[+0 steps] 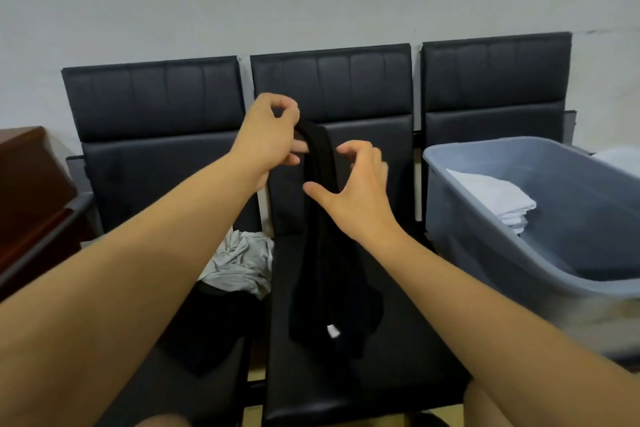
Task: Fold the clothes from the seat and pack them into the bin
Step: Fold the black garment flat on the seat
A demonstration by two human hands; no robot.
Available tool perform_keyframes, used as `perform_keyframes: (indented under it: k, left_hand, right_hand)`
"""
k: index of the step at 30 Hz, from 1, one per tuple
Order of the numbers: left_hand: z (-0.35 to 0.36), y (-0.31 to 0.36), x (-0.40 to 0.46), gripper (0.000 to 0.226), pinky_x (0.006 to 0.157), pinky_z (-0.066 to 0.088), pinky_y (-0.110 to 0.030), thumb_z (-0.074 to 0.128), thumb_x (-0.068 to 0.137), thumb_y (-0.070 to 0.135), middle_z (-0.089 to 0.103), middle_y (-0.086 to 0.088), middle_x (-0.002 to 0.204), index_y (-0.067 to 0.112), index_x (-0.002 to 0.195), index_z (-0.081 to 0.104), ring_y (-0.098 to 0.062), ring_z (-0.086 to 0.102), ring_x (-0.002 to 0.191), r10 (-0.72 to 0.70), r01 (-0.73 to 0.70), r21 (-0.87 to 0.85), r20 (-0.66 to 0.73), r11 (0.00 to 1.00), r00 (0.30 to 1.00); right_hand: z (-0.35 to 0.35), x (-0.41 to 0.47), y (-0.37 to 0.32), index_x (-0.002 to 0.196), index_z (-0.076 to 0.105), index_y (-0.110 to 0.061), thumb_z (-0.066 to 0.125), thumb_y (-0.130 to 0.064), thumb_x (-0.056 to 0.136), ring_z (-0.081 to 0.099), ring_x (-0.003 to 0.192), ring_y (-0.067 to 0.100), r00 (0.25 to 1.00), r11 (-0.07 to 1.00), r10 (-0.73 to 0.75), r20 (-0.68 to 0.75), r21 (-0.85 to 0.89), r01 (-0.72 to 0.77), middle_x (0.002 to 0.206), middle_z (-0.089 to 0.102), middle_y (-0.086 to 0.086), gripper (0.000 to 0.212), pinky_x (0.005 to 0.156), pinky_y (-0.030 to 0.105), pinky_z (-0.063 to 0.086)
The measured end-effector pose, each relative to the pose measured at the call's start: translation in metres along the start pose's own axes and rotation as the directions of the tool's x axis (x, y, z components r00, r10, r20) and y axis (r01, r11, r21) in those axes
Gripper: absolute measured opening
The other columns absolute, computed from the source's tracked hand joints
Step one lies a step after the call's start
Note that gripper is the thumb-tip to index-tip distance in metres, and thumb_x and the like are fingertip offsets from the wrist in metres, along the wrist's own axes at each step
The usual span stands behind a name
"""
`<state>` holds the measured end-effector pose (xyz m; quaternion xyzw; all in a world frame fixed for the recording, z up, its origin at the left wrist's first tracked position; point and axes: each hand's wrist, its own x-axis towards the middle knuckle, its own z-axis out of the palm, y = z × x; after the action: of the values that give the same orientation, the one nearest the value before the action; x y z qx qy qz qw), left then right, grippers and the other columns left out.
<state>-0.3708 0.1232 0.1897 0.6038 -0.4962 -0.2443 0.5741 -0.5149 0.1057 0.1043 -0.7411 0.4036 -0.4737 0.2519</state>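
A black garment (323,260) hangs in a long bunch over the middle seat (346,388), its lower end resting on the cushion, a small white tag showing. My left hand (268,135) pinches its top end, held up in front of the backrest. My right hand (356,184) is just right of the hanging cloth, fingers and thumb spread around it; I cannot tell if they touch it. A crumpled light grey garment (242,262) and a dark one (211,322) lie on the left seat. The grey-blue bin (540,267) stands on the right seat with folded white clothes (495,198) inside.
Three black padded seats stand in a row against a pale wall. A dark brown wooden cabinet (31,191) stands at the far left. Something white (620,158) lies behind the bin at the right edge.
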Motion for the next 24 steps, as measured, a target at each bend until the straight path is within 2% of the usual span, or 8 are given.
perform_keyframes:
  k: [2,6,10,13,17,20,22,24]
  left_hand:
    - [-0.001,0.012,0.000,0.017,0.047,0.049,-0.021,0.047,0.106,0.021,0.063,-0.010,0.122,0.025,0.118,0.057,-0.026,0.077,0.084,0.033,-0.035,-0.065,-0.031,0.997,0.999]
    - [-0.001,0.033,-0.003,0.024,0.053,0.053,-0.021,0.043,0.107,0.019,0.064,-0.009,0.120,0.026,0.117,0.064,-0.022,0.077,0.085,0.088,-0.104,-0.135,-0.120,0.985,0.989]
    - [-0.013,0.039,-0.001,0.027,0.058,0.058,-0.022,0.042,0.108,0.021,0.062,-0.005,0.127,0.024,0.118,0.067,-0.013,0.074,0.091,0.119,-0.136,-0.089,-0.181,0.987,0.976]
    - [-0.027,0.035,0.004,0.028,0.062,0.060,-0.023,0.043,0.108,0.023,0.062,-0.004,0.130,0.019,0.122,0.067,-0.015,0.069,0.103,0.108,-0.111,-0.007,-0.160,0.994,0.981]
    - [-0.041,0.030,0.003,0.031,0.069,0.062,-0.026,0.046,0.107,0.023,0.062,-0.001,0.127,0.014,0.130,0.065,-0.013,0.066,0.104,0.090,-0.083,0.055,-0.134,0.995,0.987]
    - [-0.049,0.027,0.004,0.030,0.075,0.063,-0.030,0.054,0.101,0.010,0.065,-0.001,0.112,0.012,0.130,0.063,-0.012,0.069,0.092,0.044,-0.035,0.082,-0.112,0.996,0.993]
    - [-0.055,0.023,0.004,0.036,0.078,0.064,-0.031,0.058,0.095,0.001,0.070,-0.004,0.112,0.013,0.129,0.063,-0.016,0.073,0.087,0.039,-0.023,0.167,-0.097,0.986,0.995]
    - [-0.062,0.017,0.003,0.030,0.074,0.064,-0.030,0.063,0.095,0.003,0.073,-0.005,0.106,0.012,0.123,0.067,-0.016,0.073,0.083,0.099,-0.062,0.295,-0.113,0.953,0.989]
  right_hand:
    - [-0.011,0.004,0.005,0.115,0.052,-0.027,0.078,-0.037,0.084,0.050,0.109,0.010,0.999,0.996,-0.043,-0.004,-0.085,0.042,0.117,0.050,-0.010,0.042,0.084,0.033,0.051]
    - [-0.033,0.010,0.012,0.103,0.063,-0.028,0.067,-0.032,0.092,0.068,0.080,0.010,0.981,0.995,0.063,0.184,-0.091,-0.047,0.089,0.070,-0.010,0.012,0.078,0.042,0.060]
    - [-0.060,0.013,0.026,0.094,0.064,-0.030,0.060,-0.024,0.090,0.066,0.073,0.018,0.961,0.971,0.128,0.245,-0.227,-0.072,0.080,0.068,-0.001,0.007,0.068,0.039,0.057]
    - [-0.081,0.018,0.038,0.082,0.058,-0.031,0.058,-0.023,0.090,0.065,0.078,0.022,0.950,0.923,0.180,0.256,-0.378,-0.073,0.081,0.067,0.000,0.011,0.069,0.036,0.054]
    - [-0.097,0.032,0.049,0.107,0.067,-0.014,0.048,-0.014,0.097,0.063,0.087,0.031,0.941,0.848,0.201,0.271,-0.529,-0.029,0.096,0.069,0.011,0.021,0.072,0.035,0.048]
    - [-0.104,0.043,0.053,0.117,0.065,-0.011,0.045,-0.015,0.105,0.062,0.098,0.035,0.941,0.837,0.211,0.264,-0.545,-0.035,0.107,0.068,0.013,0.024,0.080,0.037,0.048]
    - [-0.109,0.049,0.051,0.110,0.066,-0.011,0.048,-0.016,0.106,0.061,0.094,0.032,0.948,0.869,0.214,0.233,-0.489,-0.076,0.100,0.065,0.009,0.019,0.076,0.032,0.042]
    - [-0.115,0.053,0.048,0.099,0.064,-0.012,0.052,-0.019,0.105,0.059,0.087,0.028,0.954,0.899,0.216,0.208,-0.423,-0.111,0.093,0.064,0.009,0.015,0.073,0.029,0.038]
